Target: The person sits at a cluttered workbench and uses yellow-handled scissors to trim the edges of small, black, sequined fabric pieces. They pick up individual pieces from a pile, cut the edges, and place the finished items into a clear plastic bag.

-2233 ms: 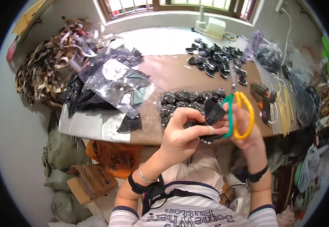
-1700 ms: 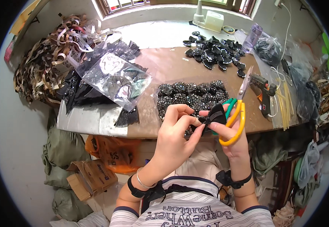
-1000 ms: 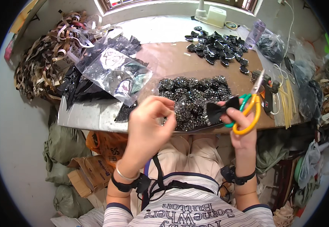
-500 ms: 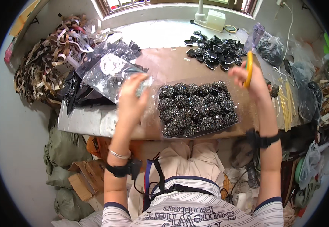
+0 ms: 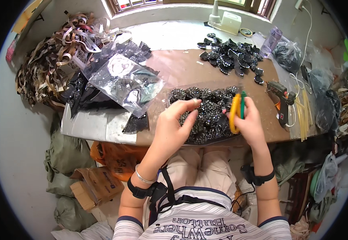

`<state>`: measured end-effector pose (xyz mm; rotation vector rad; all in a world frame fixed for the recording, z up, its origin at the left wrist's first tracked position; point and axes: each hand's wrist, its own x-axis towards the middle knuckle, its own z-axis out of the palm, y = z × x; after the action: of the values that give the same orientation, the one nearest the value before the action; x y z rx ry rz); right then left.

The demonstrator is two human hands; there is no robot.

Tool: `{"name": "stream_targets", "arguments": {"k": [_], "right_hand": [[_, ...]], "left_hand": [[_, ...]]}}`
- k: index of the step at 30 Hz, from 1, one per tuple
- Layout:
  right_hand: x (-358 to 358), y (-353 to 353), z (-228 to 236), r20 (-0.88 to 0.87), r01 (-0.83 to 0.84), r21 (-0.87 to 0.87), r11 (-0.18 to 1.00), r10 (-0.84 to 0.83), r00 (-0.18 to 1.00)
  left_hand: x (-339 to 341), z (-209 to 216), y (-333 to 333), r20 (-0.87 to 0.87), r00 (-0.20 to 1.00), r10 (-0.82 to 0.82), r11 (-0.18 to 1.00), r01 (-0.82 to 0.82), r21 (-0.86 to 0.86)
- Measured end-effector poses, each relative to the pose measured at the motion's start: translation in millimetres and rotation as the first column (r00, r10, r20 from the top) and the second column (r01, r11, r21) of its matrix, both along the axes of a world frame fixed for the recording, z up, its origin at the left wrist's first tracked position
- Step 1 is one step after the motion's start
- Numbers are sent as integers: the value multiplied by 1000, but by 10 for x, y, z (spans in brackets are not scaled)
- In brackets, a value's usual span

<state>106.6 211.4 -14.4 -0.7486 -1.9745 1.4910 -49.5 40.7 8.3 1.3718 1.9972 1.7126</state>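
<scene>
A glittering black beaded sheet (image 5: 210, 116) of bumpy rows lies near the table's front edge, with clear plastic film around it. My left hand (image 5: 176, 122) is over its left part, thumb and forefinger apart; whether the fingertips touch the beads I cannot tell. My right hand (image 5: 248, 122) is closed around scissors (image 5: 235, 114) with yellow and green handles, held above the sheet's right end. The blades are blurred and point away from me. A clear plastic bag (image 5: 122, 82) lies left of the sheet, over black fabric pieces.
Black beaded pieces (image 5: 232, 56) are heaped at the back right. A glue gun (image 5: 280, 98) and yellowish glue sticks (image 5: 302, 114) lie at the right, near a purple-tinted bottle (image 5: 271, 42). Tangled ribbon strips (image 5: 50, 64) pile up at the left. A white-capped container (image 5: 230, 23) stands by the window.
Both hands have come inward over the beaded sheet, the right one bringing the scissors down from the upper right. My left hand has left the clear bag's edge. The glue gun now shows.
</scene>
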Motion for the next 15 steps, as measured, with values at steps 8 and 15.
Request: {"name": "stream_targets", "arguments": {"k": [8,15], "right_hand": [[246,-88,201,-272,-129,-547,827,-30,962],[177,-80,45,-304,-236,-509,828,84,949]], "left_hand": [[351,121,386,-288,951,-115,988,139,67],[301,159,476,-149,984,-100,993,88,-85]]}}
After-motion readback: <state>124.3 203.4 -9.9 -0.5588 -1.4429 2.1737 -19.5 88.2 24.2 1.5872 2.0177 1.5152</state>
